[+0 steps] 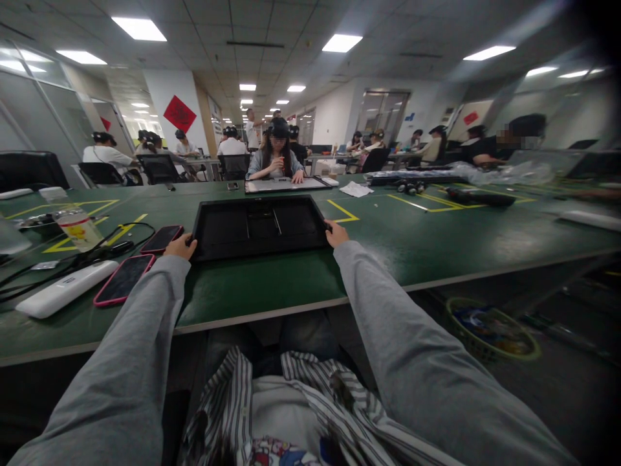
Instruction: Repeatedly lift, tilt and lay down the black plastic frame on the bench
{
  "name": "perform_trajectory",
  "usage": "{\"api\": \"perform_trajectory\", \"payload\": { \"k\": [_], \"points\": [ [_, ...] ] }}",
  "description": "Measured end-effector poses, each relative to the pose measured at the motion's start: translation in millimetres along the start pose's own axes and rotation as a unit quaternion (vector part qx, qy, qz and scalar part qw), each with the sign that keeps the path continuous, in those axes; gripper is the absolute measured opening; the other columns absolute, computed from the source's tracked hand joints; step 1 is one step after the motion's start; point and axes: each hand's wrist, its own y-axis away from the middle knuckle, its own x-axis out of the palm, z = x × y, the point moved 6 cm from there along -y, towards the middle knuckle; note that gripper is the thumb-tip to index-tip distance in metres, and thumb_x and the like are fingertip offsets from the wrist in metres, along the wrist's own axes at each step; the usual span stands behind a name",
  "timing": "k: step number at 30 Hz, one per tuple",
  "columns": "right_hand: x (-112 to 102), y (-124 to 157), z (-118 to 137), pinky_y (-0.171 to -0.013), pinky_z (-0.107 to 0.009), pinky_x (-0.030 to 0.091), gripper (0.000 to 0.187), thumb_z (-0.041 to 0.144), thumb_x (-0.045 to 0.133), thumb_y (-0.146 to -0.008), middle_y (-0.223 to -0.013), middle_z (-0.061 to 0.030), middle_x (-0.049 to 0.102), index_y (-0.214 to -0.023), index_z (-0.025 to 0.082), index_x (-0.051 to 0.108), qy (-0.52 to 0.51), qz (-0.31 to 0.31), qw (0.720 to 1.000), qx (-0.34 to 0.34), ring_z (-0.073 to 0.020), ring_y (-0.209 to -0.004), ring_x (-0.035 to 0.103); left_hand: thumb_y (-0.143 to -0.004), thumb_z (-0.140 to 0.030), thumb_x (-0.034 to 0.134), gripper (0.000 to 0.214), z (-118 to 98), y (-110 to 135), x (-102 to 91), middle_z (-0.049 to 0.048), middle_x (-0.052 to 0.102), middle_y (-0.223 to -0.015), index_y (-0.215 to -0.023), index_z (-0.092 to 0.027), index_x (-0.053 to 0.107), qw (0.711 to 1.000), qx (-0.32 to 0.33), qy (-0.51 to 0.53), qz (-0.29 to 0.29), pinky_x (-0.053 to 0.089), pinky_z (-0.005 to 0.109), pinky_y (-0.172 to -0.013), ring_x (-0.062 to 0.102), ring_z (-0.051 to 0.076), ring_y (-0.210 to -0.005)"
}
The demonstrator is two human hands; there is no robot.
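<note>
A black rectangular panel (301, 226), shallow like a tray with a raised rim and two thin light strips near its middle, is at the table's near side in front of me. My left hand (181, 246) is closed on its left edge, and my right hand (336, 233) grips the right edge. Close by my left hand lie two phones, one dark-screened phone (162, 239) and one phone in a pink case (125, 279). Whether the panel touches the table all along its underside I cannot tell.
Left of me are a white power bank (66, 288), black cables and a plastic bottle (77, 223). Across the green table (388, 249) a person sits with a white board (286, 186). A crumpled tissue (356, 189) and black parts (480, 197) lie right. A basket (492, 330) stands below.
</note>
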Motion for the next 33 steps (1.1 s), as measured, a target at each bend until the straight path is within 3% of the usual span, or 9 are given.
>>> {"api": "perform_trajectory", "payload": {
  "k": [5, 13, 19, 25, 33],
  "points": [
    [3, -2, -1, -0.103, -0.039, 0.044, 0.051, 0.011, 0.050, -0.084, -0.127, -0.0094, 0.063, -0.135, 0.018, 0.053, 0.009, -0.001, 1.000, -0.009, -0.0231, -0.116, 0.058, -0.087, -0.040, 0.048, 0.051, 1, -2, 5.8, 0.0104, 0.064, -0.124, -0.132, -0.015, 0.053, 0.999, -0.001, 0.049, 0.005, 0.045, 0.032, -0.096, 0.061, 0.022, -0.110],
    [4, -1, -2, -0.102, -0.038, 0.044, 0.050, 0.012, 0.050, -0.085, -0.123, -0.0095, 0.064, -0.135, 0.019, 0.052, 0.003, 0.007, 1.000, 0.002, -0.0222, -0.113, 0.059, -0.089, -0.046, 0.045, 0.054, -2, 0, 4.9, 0.0120, 0.063, -0.125, -0.133, -0.017, 0.052, 1.000, -0.010, 0.021, 0.005, 0.043, 0.036, -0.098, 0.058, 0.027, -0.115],
    [-10, 0, 7, -0.104, -0.045, 0.039, 0.046, 0.022, 0.053, -0.082, -0.127, -0.0171, 0.058, -0.127, 0.012, 0.055, 0.001, -0.080, 0.997, 0.012, -0.0277, -0.122, 0.050, -0.089, -0.044, 0.044, 0.053, -3, 3, 4.4, 0.0127, 0.062, -0.126, -0.134, -0.016, 0.051, 1.000, -0.012, 0.026, 0.004, 0.042, 0.035, -0.099, 0.058, 0.026, -0.116],
    [4, 1, 2, -0.097, -0.042, 0.047, 0.045, 0.015, 0.049, -0.083, -0.113, -0.0111, 0.068, -0.127, 0.018, 0.057, -0.021, -0.019, 0.998, 0.050, -0.0255, -0.107, 0.061, -0.091, -0.039, 0.042, 0.050, -9, 7, 0.9, 0.0120, 0.062, -0.127, -0.134, -0.014, 0.050, 1.000, -0.015, 0.027, -0.002, 0.042, 0.034, -0.099, 0.057, 0.025, -0.117],
    [0, 1, 1, -0.099, -0.044, 0.045, 0.045, 0.023, 0.048, -0.089, -0.124, -0.0118, 0.065, -0.133, 0.020, 0.055, 0.007, -0.027, 0.998, 0.055, -0.0271, -0.113, 0.060, -0.090, -0.038, 0.044, 0.045, -8, 5, 3.5, 0.0115, 0.062, -0.126, -0.128, -0.016, 0.054, 0.999, -0.010, 0.033, -0.008, 0.043, 0.035, -0.098, 0.057, 0.025, -0.117]
  ]
}}
